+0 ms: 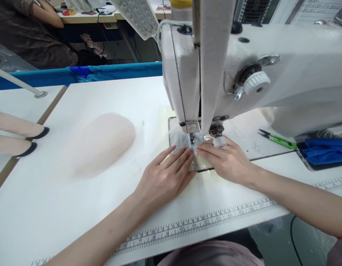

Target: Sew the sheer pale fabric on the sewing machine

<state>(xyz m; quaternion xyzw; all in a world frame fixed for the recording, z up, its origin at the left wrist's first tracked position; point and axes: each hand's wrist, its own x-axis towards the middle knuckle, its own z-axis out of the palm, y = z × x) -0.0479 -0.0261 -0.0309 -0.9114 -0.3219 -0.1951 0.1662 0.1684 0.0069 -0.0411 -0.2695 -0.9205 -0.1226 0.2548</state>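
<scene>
My left hand [169,171] lies flat with fingers stretched out, its fingertips at the front left of the presser foot [192,139]. Close by on the other side, my right hand [230,160] rests with extended fingers, the tips just right of the foot; its thumb is hidden. A thin, see-through piece of fabric [179,139] appears under the fingertips and by the foot, its edges hard to make out. The white sewing machine [182,74] stands over both hands. On the table to the left lies a sheer beige rounded piece of fabric [107,142].
Green thread snips [280,139] lie on the right, beside a dark tray with blue cloth [325,150]. A printed ruler [187,226] runs along the front edge of the white table [104,207]. Beige tube-like pieces with dark ends [18,125] lie far left. Another person [29,33] is behind.
</scene>
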